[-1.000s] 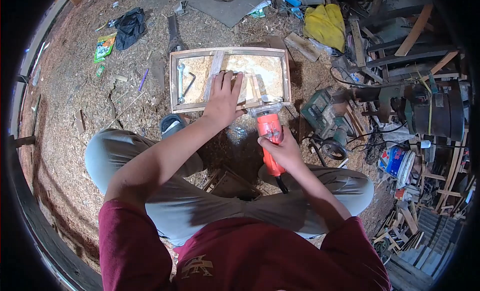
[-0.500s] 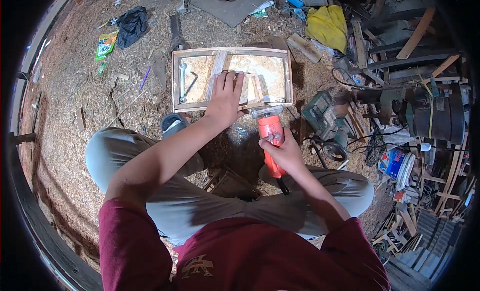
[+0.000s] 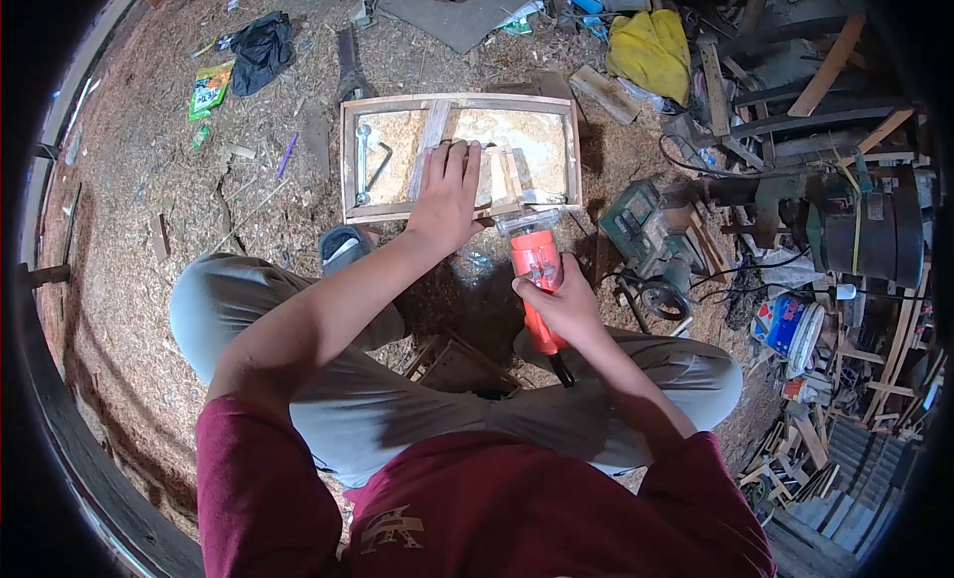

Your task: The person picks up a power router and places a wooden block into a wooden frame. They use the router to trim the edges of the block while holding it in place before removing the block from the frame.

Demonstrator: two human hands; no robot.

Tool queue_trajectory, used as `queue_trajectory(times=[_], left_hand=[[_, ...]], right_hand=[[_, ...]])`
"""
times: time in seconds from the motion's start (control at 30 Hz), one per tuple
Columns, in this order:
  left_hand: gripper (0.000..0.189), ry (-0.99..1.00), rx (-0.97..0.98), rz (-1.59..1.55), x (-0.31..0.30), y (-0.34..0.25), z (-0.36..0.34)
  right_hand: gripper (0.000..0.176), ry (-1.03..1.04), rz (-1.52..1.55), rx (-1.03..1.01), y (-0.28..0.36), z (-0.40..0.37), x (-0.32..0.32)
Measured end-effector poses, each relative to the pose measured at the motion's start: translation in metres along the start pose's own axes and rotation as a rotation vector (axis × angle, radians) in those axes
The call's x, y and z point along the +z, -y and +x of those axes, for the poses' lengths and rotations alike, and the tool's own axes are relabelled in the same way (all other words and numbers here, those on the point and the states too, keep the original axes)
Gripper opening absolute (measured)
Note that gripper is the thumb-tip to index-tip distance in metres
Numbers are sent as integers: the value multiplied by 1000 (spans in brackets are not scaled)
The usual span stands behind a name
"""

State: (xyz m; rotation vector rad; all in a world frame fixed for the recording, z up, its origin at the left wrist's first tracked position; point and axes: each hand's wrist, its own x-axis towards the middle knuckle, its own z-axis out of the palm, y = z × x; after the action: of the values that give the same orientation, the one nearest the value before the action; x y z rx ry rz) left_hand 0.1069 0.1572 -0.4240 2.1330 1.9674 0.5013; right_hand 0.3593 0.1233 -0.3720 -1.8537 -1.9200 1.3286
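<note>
My right hand [image 3: 562,302] is wrapped round the orange body of a power tool [image 3: 537,260], whose clear front end meets the near right edge of a shallow wooden box [image 3: 373,214]. My left hand [image 3: 444,192] presses down with its fingers over wood pieces in the box and its thumb pointing toward the tool. Beneath and beside those fingers lie a greyish wood strip [image 3: 434,126] and a pale wood piece [image 3: 500,177]. A wrench [image 3: 364,161] and a dark hex key [image 3: 382,164] rest at the box's left side.
A green machine [image 3: 636,220] sits right of the box. Yellow cloth [image 3: 649,56], cables, a paint bucket [image 3: 795,330] and wood scraps crowd the right side. A black bag [image 3: 262,53] and purple stick [image 3: 287,156] lie on the sawdust-covered ground at left.
The orange tool and my right hand have shifted very slightly left. My left hand stays nearly in place on the wood.
</note>
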Motion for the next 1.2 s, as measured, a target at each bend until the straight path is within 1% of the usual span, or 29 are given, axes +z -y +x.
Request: queue_trajectory(times=[0.07, 0.17, 0.33, 0.57, 0.73, 0.97, 1.07, 1.2], left_hand=[[124, 0, 0, 1, 0, 0, 0], [129, 6, -8, -23, 2, 1, 0], [129, 7, -17, -25, 2, 0, 0], [125, -2, -7, -2, 1, 0, 0], [125, -17, -1, -22, 3, 1, 0], [128, -17, 3, -15, 3, 1, 1], [126, 21, -1, 16, 0, 0, 1], [130, -15, 1, -38, 2, 0, 0]], right_hand=[[63, 4, 3, 1, 0, 0, 0], [62, 2, 24, -10, -5, 1, 3], [61, 8, 67, -26, -13, 3, 6], [61, 1, 51, -23, -6, 0, 3], [61, 12, 6, -11, -3, 0, 2], [60, 0, 39, -19, -6, 0, 3], [60, 4, 44, -22, -4, -1, 3], [59, 9, 26, -6, -3, 0, 2]])
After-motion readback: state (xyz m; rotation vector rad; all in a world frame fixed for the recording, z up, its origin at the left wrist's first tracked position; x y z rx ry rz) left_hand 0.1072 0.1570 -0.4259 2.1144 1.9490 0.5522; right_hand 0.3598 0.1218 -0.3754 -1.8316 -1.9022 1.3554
